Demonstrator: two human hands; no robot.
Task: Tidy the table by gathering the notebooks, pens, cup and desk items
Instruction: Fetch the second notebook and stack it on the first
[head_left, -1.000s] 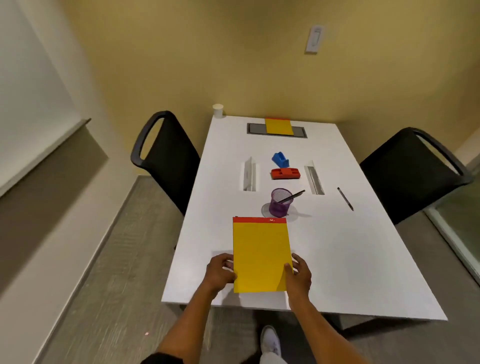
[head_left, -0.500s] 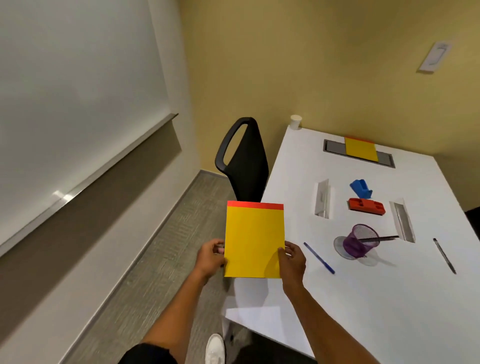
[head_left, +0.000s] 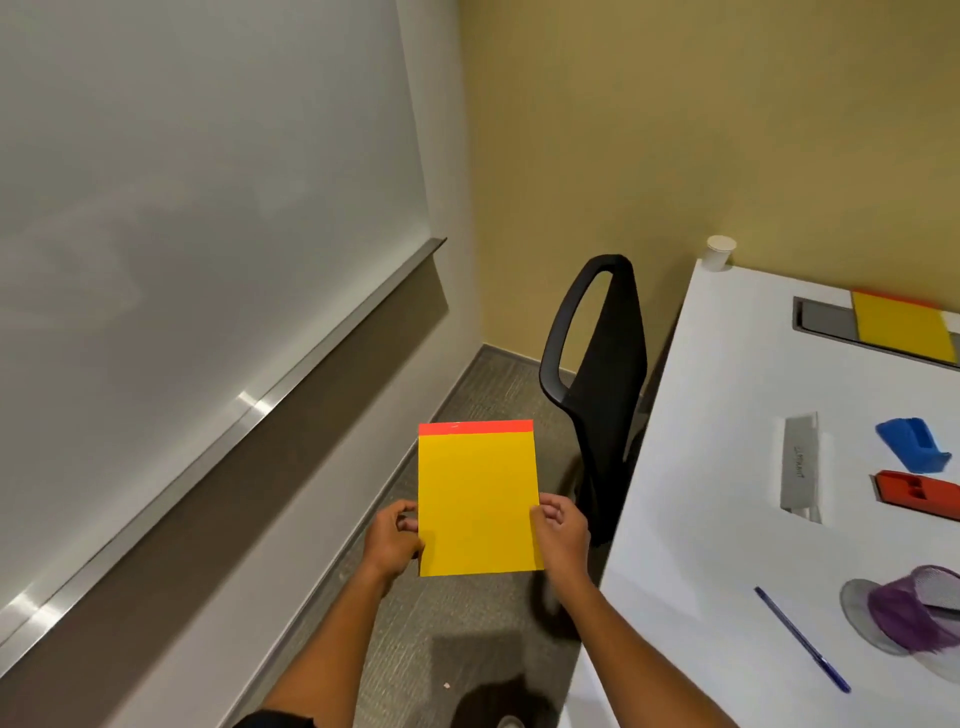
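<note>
A yellow notebook (head_left: 477, 499) with a red top band is held in the air over the floor, left of the white table (head_left: 717, 467). My left hand (head_left: 392, 538) grips its lower left edge and my right hand (head_left: 562, 530) grips its lower right edge. On the table lie a second yellow notebook (head_left: 901, 330) at the back, a white paper cup (head_left: 720, 252) at the far corner, a blue pen (head_left: 802, 638), a tipped purple mesh pen holder (head_left: 917, 613), a blue desk item (head_left: 914, 451) and a red one (head_left: 919, 493).
A black chair (head_left: 602, 384) stands between me and the table's left side. A whiteboard with a metal tray (head_left: 234, 405) fills the left wall. A grey cable hatch (head_left: 826, 319) is set in the table under the far notebook. A silver slot cover (head_left: 800, 462) lies mid-table.
Both hands lifted the yellow notebook off the table and carried it left, off the table's edge. My view swung left toward the whiteboard wall.
</note>
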